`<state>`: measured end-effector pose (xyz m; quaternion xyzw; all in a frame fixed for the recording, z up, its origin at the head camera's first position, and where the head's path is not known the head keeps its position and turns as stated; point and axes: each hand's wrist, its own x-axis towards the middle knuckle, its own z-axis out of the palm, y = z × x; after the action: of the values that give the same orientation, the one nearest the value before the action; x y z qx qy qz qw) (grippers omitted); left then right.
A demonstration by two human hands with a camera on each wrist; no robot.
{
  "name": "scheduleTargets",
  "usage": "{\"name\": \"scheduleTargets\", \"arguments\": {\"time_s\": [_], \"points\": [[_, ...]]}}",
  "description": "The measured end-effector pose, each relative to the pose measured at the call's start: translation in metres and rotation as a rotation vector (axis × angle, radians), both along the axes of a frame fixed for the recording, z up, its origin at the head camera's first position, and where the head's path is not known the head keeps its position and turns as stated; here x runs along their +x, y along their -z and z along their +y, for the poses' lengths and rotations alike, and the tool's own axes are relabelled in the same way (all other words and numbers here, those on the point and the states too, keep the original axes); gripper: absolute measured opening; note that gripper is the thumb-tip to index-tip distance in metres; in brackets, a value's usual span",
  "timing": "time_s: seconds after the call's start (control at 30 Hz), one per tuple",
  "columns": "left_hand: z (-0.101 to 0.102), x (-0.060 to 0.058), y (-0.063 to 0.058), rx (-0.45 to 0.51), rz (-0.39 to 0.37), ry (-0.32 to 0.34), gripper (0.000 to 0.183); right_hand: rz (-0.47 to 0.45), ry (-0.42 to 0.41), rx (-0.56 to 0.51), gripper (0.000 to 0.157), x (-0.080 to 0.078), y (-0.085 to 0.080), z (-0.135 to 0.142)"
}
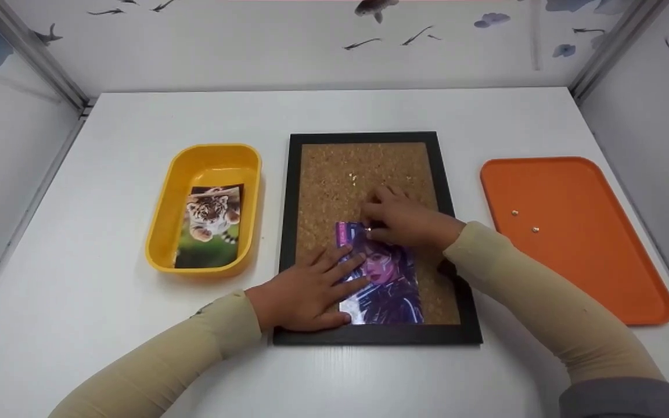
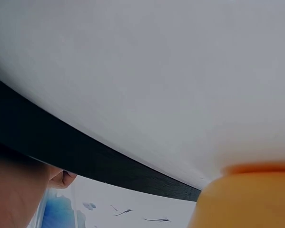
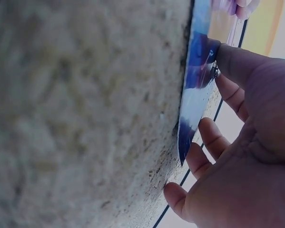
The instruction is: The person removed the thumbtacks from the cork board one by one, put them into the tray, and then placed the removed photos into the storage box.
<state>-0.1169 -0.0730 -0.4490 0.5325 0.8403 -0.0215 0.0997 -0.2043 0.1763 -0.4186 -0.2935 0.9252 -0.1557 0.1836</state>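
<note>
A purple picture card (image 1: 389, 296) of a figure with a pink face lies on the lower part of a black-framed cork board (image 1: 363, 165). My left hand (image 1: 317, 290) rests flat with spread fingers over the card's left side and the frame's lower left. At the card's top edge, my right hand (image 1: 398, 217) pinches a small shiny pushpin (image 1: 369, 230) between thumb and index finger. In the right wrist view, the thumb (image 3: 237, 59) presses close to the card (image 3: 199, 71), and the other fingers reach down to the cork. The left wrist view shows mostly tabletop and frame edge.
Left of the board stands a yellow tub (image 1: 157, 232) with a tiger picture card (image 1: 209, 226) in it. To the right lies an orange tray (image 1: 578, 261) bearing two small pushpins (image 1: 525, 222). Shiny specks (image 1: 352, 179) show on the upper cork. Patterned panels surround the white table (image 1: 369, 110).
</note>
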Motion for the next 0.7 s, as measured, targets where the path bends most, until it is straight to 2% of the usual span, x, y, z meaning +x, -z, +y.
{"name": "scheduleTargets", "arguments": {"time_s": [0.13, 0.33, 0.5, 0.7], "points": [[-0.0002, -0.0003, 0.0, -0.001, -0.004, 0.0, 0.07, -0.012, 0.01, 0.005, 0.006, 0.0, 0.0002, 0.0006], [0.0002, -0.0004, -0.0004, 0.007, 0.017, 0.003, 0.071, 0.012, -0.014, 0.042, 0.01, -0.0018, 0.0013, -0.0006], [0.0001, 0.0, -0.001, 0.003, 0.005, -0.001, 0.071, 0.027, -0.029, 0.086, 0.012, -0.0003, 0.0002, -0.0029], [0.0, 0.0007, -0.0009, 0.006, 0.017, 0.004, 0.071, 0.025, -0.041, 0.093, 0.012, 0.0008, -0.0015, -0.0028]]}}
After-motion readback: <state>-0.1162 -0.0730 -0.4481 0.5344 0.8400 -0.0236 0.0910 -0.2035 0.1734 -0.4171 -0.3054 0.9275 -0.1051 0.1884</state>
